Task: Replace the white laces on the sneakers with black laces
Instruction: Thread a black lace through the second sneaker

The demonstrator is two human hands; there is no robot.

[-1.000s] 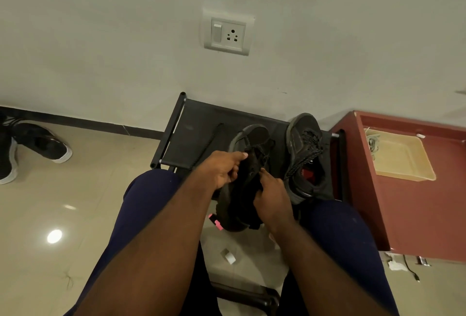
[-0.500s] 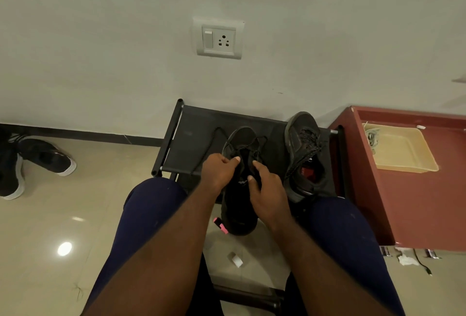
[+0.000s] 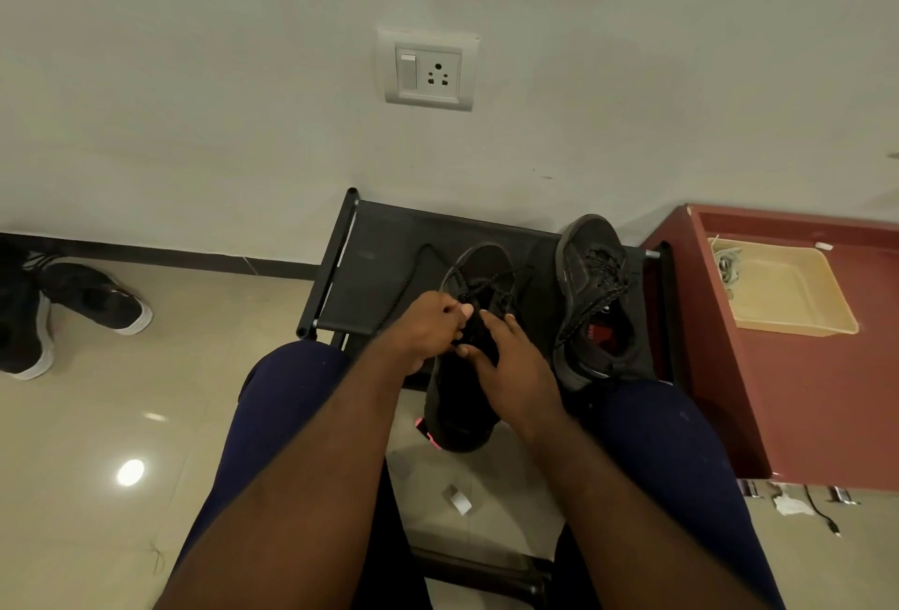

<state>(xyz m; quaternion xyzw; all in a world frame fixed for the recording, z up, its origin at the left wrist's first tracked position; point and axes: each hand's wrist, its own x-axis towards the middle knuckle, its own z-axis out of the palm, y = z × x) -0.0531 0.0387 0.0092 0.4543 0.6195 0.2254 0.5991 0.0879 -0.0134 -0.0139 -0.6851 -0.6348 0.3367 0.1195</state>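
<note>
The black sneaker (image 3: 462, 410) is held between the person's knees, its toe over the front edge of a low black rack (image 3: 374, 264) and its heel hanging past that edge above the floor. A black lace (image 3: 416, 269) is threaded across its upper eyelets, and one loose end trails left over the rack's surface. The left hand (image 3: 428, 327) has its fingers curled, the tips pinching the black lace at the sneaker's left side. The right hand (image 3: 511, 366) grips the sneaker from the right, thumb and forefinger closed on the tongue area.

A second sneaker (image 3: 593, 303), already laced in black, lies at the rack's right end, just beside the first.

Right of the rack stands a red cabinet (image 3: 802, 405). On its top near the back edge sits a beige tray (image 3: 798, 303), and a bundle of white laces (image 3: 727, 264) lies in the tray's back left corner.
</note>
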